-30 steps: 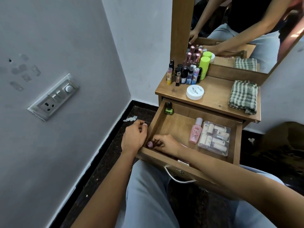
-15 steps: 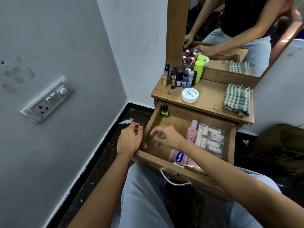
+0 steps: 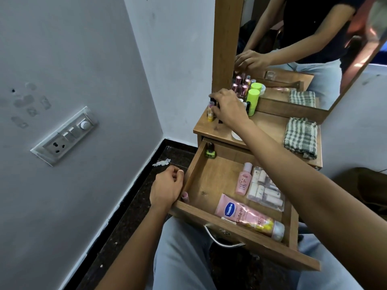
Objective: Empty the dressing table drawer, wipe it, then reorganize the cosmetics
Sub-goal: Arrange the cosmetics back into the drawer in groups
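The drawer [image 3: 191,174] is found pulled out and not yet emptied. Beyond its back, over the small bottles [image 3: 210,113], the right hand [image 3: 228,109] is held with fingers curled downward; whether an item is pinched cannot be told. The left hand [image 3: 167,187] is rested against the drawer's left wall, loosely curled, nothing held.

It is judged that each item is best set down upright, clear of its neighbours.

Along the drawer's front the Vaseline tube [image 3: 247,216] is laid flat, long axis parallel to that front, cap toward the right wall. The pink bottle [image 3: 243,181] is pointed cap-first toward the drawer's back.
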`<move>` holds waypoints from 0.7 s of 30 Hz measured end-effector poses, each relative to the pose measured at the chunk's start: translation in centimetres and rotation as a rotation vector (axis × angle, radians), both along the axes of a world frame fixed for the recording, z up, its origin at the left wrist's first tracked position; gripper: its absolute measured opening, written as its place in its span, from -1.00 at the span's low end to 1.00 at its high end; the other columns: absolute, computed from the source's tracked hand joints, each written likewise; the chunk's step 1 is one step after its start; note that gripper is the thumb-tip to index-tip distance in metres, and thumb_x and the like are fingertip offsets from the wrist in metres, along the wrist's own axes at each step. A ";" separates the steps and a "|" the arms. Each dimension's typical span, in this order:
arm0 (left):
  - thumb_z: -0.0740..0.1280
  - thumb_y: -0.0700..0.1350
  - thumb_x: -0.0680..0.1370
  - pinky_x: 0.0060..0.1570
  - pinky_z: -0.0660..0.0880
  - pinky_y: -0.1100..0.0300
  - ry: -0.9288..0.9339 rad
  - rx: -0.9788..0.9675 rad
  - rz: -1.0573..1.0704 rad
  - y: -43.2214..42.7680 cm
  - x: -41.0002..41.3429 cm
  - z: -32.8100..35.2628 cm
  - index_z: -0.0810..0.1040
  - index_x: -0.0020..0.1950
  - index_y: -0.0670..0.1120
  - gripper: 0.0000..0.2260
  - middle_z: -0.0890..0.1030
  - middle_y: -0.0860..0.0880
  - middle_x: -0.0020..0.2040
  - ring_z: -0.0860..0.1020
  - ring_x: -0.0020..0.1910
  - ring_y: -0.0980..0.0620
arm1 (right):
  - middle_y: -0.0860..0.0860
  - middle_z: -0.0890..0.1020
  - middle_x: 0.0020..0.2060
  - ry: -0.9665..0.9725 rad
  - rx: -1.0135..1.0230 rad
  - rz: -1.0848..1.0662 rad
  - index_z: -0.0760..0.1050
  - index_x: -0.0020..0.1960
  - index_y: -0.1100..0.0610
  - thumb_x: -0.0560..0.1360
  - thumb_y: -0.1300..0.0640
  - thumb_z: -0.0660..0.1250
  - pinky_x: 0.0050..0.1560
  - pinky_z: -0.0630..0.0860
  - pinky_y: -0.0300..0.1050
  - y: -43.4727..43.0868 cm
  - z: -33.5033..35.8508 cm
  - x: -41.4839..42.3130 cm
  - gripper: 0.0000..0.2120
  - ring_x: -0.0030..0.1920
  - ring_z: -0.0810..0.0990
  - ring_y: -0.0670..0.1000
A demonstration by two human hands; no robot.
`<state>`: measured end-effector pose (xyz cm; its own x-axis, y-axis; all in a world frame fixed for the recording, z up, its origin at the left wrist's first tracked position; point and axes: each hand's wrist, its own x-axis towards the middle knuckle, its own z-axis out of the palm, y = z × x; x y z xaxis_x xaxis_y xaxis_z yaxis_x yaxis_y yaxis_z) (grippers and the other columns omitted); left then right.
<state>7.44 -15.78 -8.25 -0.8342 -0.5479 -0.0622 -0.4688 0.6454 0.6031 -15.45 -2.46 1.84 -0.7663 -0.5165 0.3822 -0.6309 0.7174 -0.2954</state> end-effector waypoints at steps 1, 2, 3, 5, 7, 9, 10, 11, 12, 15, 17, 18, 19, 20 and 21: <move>0.20 0.06 0.63 -0.36 0.35 0.26 0.002 -0.001 0.001 0.0 0.0 0.0 0.57 0.08 0.00 -0.79 0.60 0.09 -0.21 0.53 -0.28 0.20 | 0.11 0.51 0.17 -0.002 0.037 0.000 0.48 0.31 0.14 0.54 0.16 0.26 0.12 0.46 0.10 -0.2 -0.1 -0.2 -0.66 0.24 0.39 0.16; 0.20 0.06 0.63 -0.37 0.35 0.27 0.000 -0.001 0.002 0.0 0.0 0.0 0.57 0.08 0.00 -0.79 0.60 0.10 -0.21 0.53 -0.28 0.21 | 0.11 0.52 0.15 0.000 0.059 -0.001 0.50 0.27 0.15 0.54 0.16 0.26 0.09 0.46 0.10 -0.3 -0.3 -0.2 -0.69 0.22 0.39 0.16; 0.20 0.06 0.63 -0.37 0.35 0.28 -0.003 0.000 0.003 0.0 0.0 0.0 0.57 0.09 0.00 -0.79 0.60 0.10 -0.21 0.52 -0.28 0.21 | 0.12 0.52 0.12 0.006 0.066 -0.002 0.51 0.22 0.16 0.54 0.17 0.25 0.05 0.46 0.08 -0.3 -0.5 -0.1 -0.73 0.20 0.39 0.16; 0.20 0.07 0.63 -0.36 0.35 0.28 -0.010 -0.003 0.006 0.0 -0.1 -0.1 0.57 0.10 0.01 -0.78 0.61 0.10 -0.19 0.53 -0.26 0.21 | 0.12 0.52 0.06 0.031 0.055 -0.005 0.51 0.13 0.18 0.53 0.19 0.26 -0.04 0.44 0.03 -0.4 -0.6 0.1 -0.80 0.17 0.39 0.15; 0.20 0.07 0.63 -0.35 0.35 0.27 -0.009 -0.004 0.010 0.0 -0.2 0.0 0.57 0.10 0.02 -0.78 0.61 0.10 -0.18 0.53 -0.25 0.20 | 0.13 0.53 0.02 0.059 0.050 0.002 0.49 0.08 0.18 0.50 0.21 0.28 -0.12 0.40 -0.02 -0.4 -0.6 0.3 -0.83 0.14 0.40 0.15; 0.20 0.07 0.63 -0.36 0.35 0.28 -0.009 -0.003 0.015 0.0 -0.2 -0.1 0.57 0.09 0.02 -0.78 0.61 0.11 -0.19 0.52 -0.27 0.21 | 0.13 0.56 -0.04 0.060 0.050 0.010 0.46 0.06 0.17 0.48 0.20 0.31 -0.16 0.35 -0.05 -0.5 -0.8 0.4 -0.84 0.10 0.41 0.15; 0.20 0.07 0.63 -0.36 0.34 0.28 -0.009 -0.003 0.016 0.1 -0.2 -0.1 0.57 0.08 0.02 -0.79 0.60 0.11 -0.20 0.52 -0.28 0.22 | 0.13 0.57 -0.08 0.058 0.047 0.016 0.45 0.05 0.17 0.48 0.21 0.32 -0.18 0.34 -0.07 -0.5 -0.8 0.4 -0.84 0.09 0.42 0.14; 0.20 0.07 0.63 -0.37 0.34 0.29 -0.008 -0.004 0.017 0.1 -0.2 0.0 0.58 0.08 0.02 -0.79 0.60 0.11 -0.21 0.52 -0.28 0.22 | 0.13 0.58 -0.11 0.056 0.044 0.022 0.44 0.04 0.17 0.48 0.21 0.32 -0.19 0.34 -0.07 -0.5 -0.9 0.5 -0.85 0.07 0.42 0.14; 0.20 0.07 0.63 -0.37 0.35 0.28 -0.007 -0.004 0.020 0.1 -0.1 0.0 0.58 0.07 0.01 -0.78 0.60 0.11 -0.22 0.53 -0.29 0.21 | 0.14 0.59 -0.13 0.054 0.044 0.029 0.44 0.04 0.18 0.48 0.21 0.31 -0.19 0.36 -0.07 -0.5 -0.9 0.5 -0.85 0.06 0.43 0.14; 0.20 0.07 0.63 -0.35 0.37 0.26 0.002 0.003 0.024 0.1 -0.1 0.1 0.59 0.07 0.00 -0.78 0.61 0.10 -0.23 0.54 -0.28 0.19 | 0.10 0.61 -0.15 0.056 -0.030 0.054 0.44 0.03 0.16 0.48 0.18 0.32 -0.16 0.46 -0.02 -0.2 -0.8 1.5 -0.85 0.02 0.44 0.12; 0.20 0.07 0.63 -0.36 0.37 0.26 0.008 0.007 0.026 0.2 -0.1 0.1 0.58 0.07 0.00 -0.78 0.61 0.09 -0.24 0.54 -0.28 0.19 | 0.02 0.60 -0.18 -0.003 -0.204 0.107 0.45 0.00 0.14 0.48 0.14 0.34 -0.14 0.49 -0.02 0.5 -0.9 3.3 -0.86 -0.05 0.46 0.06; 0.20 0.07 0.62 -0.35 0.38 0.24 0.010 0.008 0.029 0.2 -0.1 0.1 0.58 0.06 0.01 -0.79 0.61 0.09 -0.24 0.54 -0.28 0.18 | -0.01 0.58 -0.19 -0.053 -0.291 0.157 0.45 -0.01 0.14 0.49 0.13 0.35 -0.13 0.50 -0.09 1.0 -1.1 4.7 -0.86 -0.08 0.49 0.02; 0.20 0.07 0.62 -0.34 0.41 0.21 0.011 0.012 0.030 0.1 -0.1 0.1 0.58 0.05 0.01 -0.79 0.61 0.09 -0.24 0.55 -0.27 0.16 | -0.03 0.57 -0.19 -0.108 -0.340 0.213 0.46 -0.02 0.15 0.50 0.14 0.35 -0.13 0.49 -0.19 1.5 -1.5 6.2 -0.87 -0.12 0.51 -0.03; 0.20 0.08 0.62 -0.30 0.44 0.18 0.011 0.017 0.030 0.1 -0.1 0.1 0.58 0.04 0.01 -0.78 0.62 0.08 -0.23 0.56 -0.25 0.13 | -0.04 0.57 -0.19 -0.160 -0.342 0.270 0.46 -0.01 0.15 0.50 0.14 0.36 -0.15 0.48 -0.26 2.1 -2.3 7.8 -0.87 -0.16 0.52 -0.07; 0.20 0.08 0.61 -0.25 0.48 0.15 0.012 0.022 0.029 0.0 -0.1 0.0 0.59 0.04 0.01 -0.78 0.63 0.07 -0.21 0.57 -0.23 0.09 | -0.05 0.57 -0.17 -0.210 -0.307 0.324 0.46 0.00 0.14 0.51 0.13 0.35 -0.16 0.49 -0.29 2.7 -3.3 9.2 -0.87 -0.17 0.54 -0.10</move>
<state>7.30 -15.73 -8.20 -0.8187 -0.5706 -0.0644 -0.4798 0.6182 0.6225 -6.26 0.19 -1.43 -0.6617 -0.6287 0.4085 -0.7114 0.3545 -0.6068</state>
